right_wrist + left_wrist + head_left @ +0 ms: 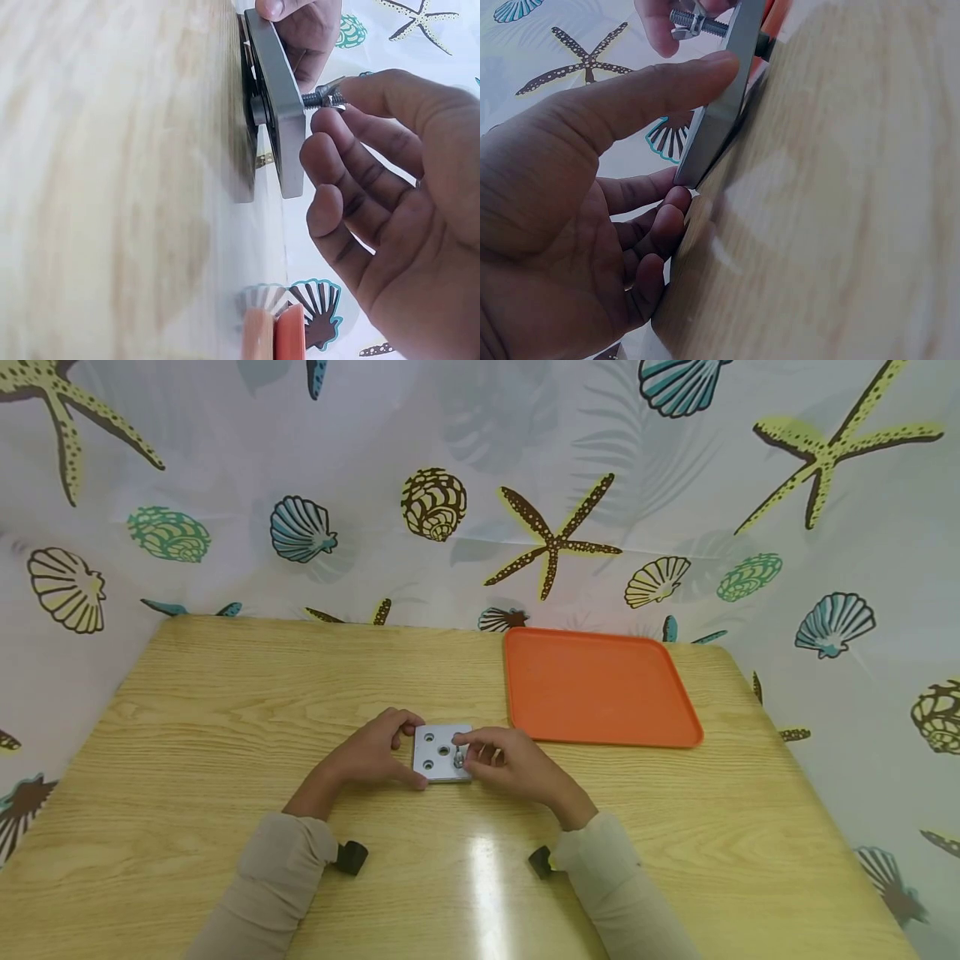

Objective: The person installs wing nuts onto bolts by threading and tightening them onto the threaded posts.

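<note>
A square silver metal plate (443, 772) with several round holes lies flat just above the wooden table. My left hand (378, 750) grips it by its left side, thumb on the near edge and fingers at the far corner. From the plate's right part a threaded bolt (715, 28) sticks up, its head (259, 110) showing under the plate. A wing nut (686, 27) sits on the thread, above the plate's face and apart from it. My right hand (517, 766) pinches the wing nut between thumb and forefinger; its other fingers are loosely curled.
An orange tray (600, 689) lies at the back right of the wooden table (225, 718), just beyond my right hand. A cloth (360, 468) printed with shells and starfish hangs behind the table and along its sides.
</note>
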